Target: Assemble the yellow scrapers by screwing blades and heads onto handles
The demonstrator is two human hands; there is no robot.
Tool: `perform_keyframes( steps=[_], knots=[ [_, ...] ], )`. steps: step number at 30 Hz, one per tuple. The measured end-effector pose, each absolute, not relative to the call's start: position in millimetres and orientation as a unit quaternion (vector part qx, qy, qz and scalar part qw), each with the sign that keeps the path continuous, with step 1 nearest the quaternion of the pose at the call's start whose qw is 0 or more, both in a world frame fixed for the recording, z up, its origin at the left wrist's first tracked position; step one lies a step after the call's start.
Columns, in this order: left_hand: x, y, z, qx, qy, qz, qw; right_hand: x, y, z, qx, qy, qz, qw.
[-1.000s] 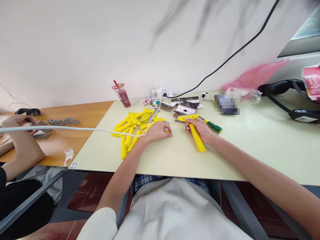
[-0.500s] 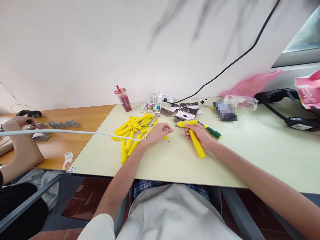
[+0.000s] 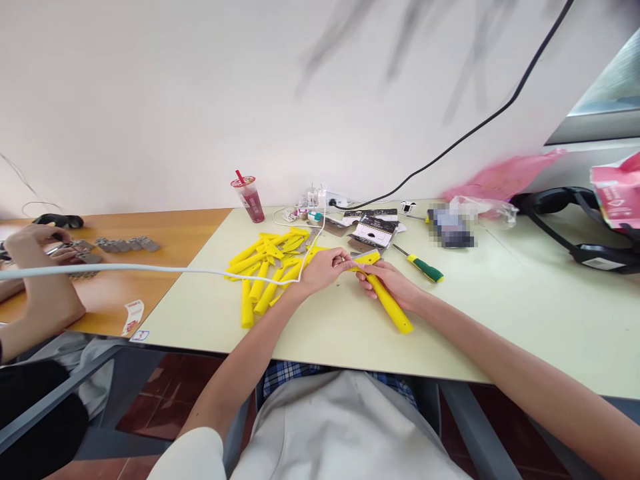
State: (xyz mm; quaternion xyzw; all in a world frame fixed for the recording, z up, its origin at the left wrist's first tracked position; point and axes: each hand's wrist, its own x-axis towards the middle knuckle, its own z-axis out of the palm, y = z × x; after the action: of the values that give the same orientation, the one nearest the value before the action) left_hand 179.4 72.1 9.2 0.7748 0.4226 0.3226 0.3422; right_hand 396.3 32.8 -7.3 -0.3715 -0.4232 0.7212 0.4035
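A yellow scraper (image 3: 391, 304) with a long handle and a flat blade at its head is held in my right hand (image 3: 395, 285). Those fingers are closed round it just below the head, and the handle slants down towards me. My left hand (image 3: 325, 268) is closed in a pinch, with its fingertips against the left end of the scraper's head. Whatever lies between them is hidden. Left of that hand is a pile of yellow scrapers and handles (image 3: 263, 267). A green and yellow screwdriver (image 3: 425, 267) lies right of my right hand.
A white cable (image 3: 150, 269) crosses in front of the pile. Behind my hands are opened small boxes (image 3: 373, 231), a power strip (image 3: 336, 201) and a drink cup (image 3: 250, 200). A phone (image 3: 450, 227) and a headset (image 3: 585, 227) lie right. A co-worker's hands (image 3: 43, 243) handle metal parts (image 3: 127, 245) at left.
My left hand has moved right, and its fingertips have come to the scraper's head. The scraper has turned slightly, its head tilting and its handle end dropping nearer to me.
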Motion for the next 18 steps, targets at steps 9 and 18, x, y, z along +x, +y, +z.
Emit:
perform_keyframes(
  steps=[9,18],
  knots=[
    [177.9,75.8,8.6,0.779,0.425,0.314,0.339,398.3,34.1,-10.0,-0.373,-0.424,0.722,0.399],
    [181.0,74.3,8.8,0.722,0.411,0.349,0.434,399.8,35.2,-8.9,-0.375,-0.433,0.721,0.390]
  ],
)
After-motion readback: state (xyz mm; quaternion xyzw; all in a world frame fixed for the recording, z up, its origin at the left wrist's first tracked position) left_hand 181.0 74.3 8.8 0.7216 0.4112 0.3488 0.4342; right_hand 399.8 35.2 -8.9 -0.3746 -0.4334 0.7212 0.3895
